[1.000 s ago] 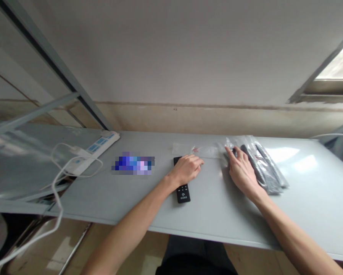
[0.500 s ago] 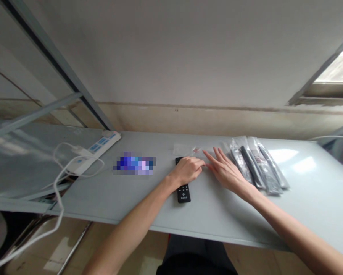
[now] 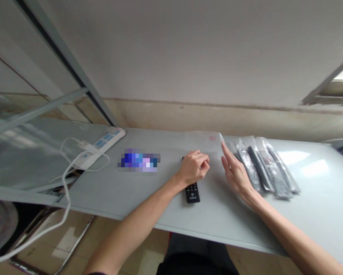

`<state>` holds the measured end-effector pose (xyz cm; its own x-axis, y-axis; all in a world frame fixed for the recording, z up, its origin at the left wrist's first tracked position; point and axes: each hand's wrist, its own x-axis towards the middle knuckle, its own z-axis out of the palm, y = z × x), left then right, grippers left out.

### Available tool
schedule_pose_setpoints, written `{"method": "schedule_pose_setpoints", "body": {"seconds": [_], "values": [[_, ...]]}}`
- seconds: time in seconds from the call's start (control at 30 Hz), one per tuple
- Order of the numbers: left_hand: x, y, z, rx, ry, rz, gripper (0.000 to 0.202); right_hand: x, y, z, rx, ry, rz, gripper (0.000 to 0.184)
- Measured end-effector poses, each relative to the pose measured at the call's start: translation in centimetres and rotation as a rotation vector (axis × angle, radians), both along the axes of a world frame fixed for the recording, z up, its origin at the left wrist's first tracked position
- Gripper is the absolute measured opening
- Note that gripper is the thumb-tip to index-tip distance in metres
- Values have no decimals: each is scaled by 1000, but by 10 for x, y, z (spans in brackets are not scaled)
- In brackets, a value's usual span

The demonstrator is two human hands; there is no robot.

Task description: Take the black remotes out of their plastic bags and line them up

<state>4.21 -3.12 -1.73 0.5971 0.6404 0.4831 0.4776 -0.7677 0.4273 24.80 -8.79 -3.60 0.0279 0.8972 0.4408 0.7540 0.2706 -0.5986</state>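
A black remote control (image 3: pixel 192 191) lies on the pale grey table (image 3: pixel 148 194), and my left hand (image 3: pixel 193 168) rests closed over its far half. A clear plastic bag (image 3: pixel 203 139) with a small red mark is lifted at the table's back. My right hand (image 3: pixel 234 172) touches the bag's right edge with its fingers stretched upward. Right of that hand lies a row of bagged black remotes (image 3: pixel 264 166).
A white power strip (image 3: pixel 101 147) with a looping white cable (image 3: pixel 65 183) sits at the back left, beside a metal shelf frame (image 3: pixel 59 49). A blurred blue object (image 3: pixel 139 160) lies left of my left hand. The wall runs close behind the table.
My right hand left the bagged remotes, swept left to the clear bag and raised its edge. The left hand stayed on the remote. The view shifted slightly left.
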Motion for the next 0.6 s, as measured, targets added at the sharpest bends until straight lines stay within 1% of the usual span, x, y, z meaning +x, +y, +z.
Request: {"method": "schedule_pose_setpoints", "body": {"seconds": [0.1,0.2,0.27,0.33,0.37,0.47,0.53,0.6], "values": [[-2,1,4,15,-118,85,21,-5,-5,12,45,223,-13,56],[-4,5,9,-23,-193,155,24,-7,-10,21,71,343,-26,53],[-5,7,11,-78,-220,166,39,-7,-12,23,62,383,-13,51],[-6,8,11,-127,-227,138,54,-8,-12,23,38,385,31,50],[-6,8,10,-143,-229,116,58,-9,-11,23,22,375,63,50],[-4,6,6,-146,-244,57,56,-11,-9,19,-46,344,185,50],[-3,5,2,-112,-252,49,47,-14,-8,18,-103,332,273,52],[-2,4,0,-61,-244,38,40,-17,-10,18,-152,334,329,56]]}}
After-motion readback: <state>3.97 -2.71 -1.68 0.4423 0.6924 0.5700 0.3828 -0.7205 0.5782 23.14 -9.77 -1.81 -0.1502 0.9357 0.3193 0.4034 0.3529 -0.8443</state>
